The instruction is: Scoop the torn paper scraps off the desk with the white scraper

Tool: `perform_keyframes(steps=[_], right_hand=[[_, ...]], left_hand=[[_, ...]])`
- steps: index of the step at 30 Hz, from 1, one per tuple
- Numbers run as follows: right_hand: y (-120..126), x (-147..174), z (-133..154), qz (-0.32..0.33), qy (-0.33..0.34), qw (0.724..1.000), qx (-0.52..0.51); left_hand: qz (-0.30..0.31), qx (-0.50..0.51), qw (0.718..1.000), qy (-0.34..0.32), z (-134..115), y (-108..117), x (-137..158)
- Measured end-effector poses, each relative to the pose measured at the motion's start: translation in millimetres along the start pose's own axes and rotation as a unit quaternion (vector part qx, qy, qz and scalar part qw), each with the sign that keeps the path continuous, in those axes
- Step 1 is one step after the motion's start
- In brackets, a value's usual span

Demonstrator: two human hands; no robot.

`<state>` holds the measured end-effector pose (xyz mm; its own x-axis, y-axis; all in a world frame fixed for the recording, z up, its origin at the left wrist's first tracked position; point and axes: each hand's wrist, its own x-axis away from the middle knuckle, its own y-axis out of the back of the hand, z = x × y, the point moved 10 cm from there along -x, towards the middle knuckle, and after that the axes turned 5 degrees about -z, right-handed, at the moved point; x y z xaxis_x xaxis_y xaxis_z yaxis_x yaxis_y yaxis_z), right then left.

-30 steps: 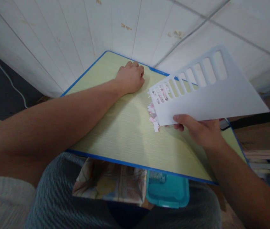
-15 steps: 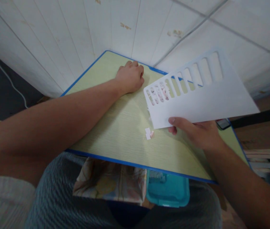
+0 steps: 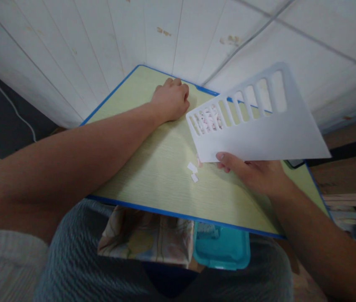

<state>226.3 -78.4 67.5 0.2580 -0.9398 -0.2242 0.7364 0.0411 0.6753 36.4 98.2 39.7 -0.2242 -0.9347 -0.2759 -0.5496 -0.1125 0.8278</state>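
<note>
A thin white sheet (image 3: 259, 136) with a row of rounded slots, growing longer to the right, is tilted above the table. My right hand (image 3: 256, 174) pinches its lower edge, thumb on top and fingers underneath. Through the shorter slots at its left end, pinkish printed scraps (image 3: 207, 119) show; the rest of them is hidden by the sheet. Small white paper bits (image 3: 192, 167) lie on the tabletop by the sheet's lower left corner. My left hand (image 3: 170, 98) rests on the table near the far edge, fingers curled into a loose fist, apart from the sheet.
The pale yellow-green table (image 3: 152, 167) has a blue rim and stands against a white panelled wall (image 3: 108, 37). Below its near edge are a patterned fabric-like container (image 3: 152, 239) and a turquoise plastic tray (image 3: 224, 249). A dark device (image 3: 295, 163) sits partly hidden at the right.
The white sheet has shifted a little left and changed its tilt, carried by my right hand. The small paper bits have moved apart slightly. My left hand has stayed put.
</note>
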Motion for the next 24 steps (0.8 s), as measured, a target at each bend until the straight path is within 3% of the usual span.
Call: perform_keyframes(steps=[4, 9, 16, 24], right_hand=[[1.1, 1.3, -10.7, 0.002, -0.036, 0.999, -0.017], [2.6, -0.4, -0.1, -0.009, 0.014, 1.000, -0.008], [2.7, -3.1, -14.1, 0.020, -0.059, 0.997, -0.034], [-4.6, -3.3, -11.5, 0.074, -0.056, 0.995, -0.040]], left_hand=[[0.006, -0.003, 1.000, 0.004, 0.2, 0.2, 0.6], [-0.003, -0.001, 1.000, -0.002, 2.5, -1.5, -1.9], [-0.027, -0.036, 0.999, -0.014, 2.7, -1.3, -4.2], [-0.036, -0.122, 0.991, -0.037, -4.4, 2.2, -3.0]])
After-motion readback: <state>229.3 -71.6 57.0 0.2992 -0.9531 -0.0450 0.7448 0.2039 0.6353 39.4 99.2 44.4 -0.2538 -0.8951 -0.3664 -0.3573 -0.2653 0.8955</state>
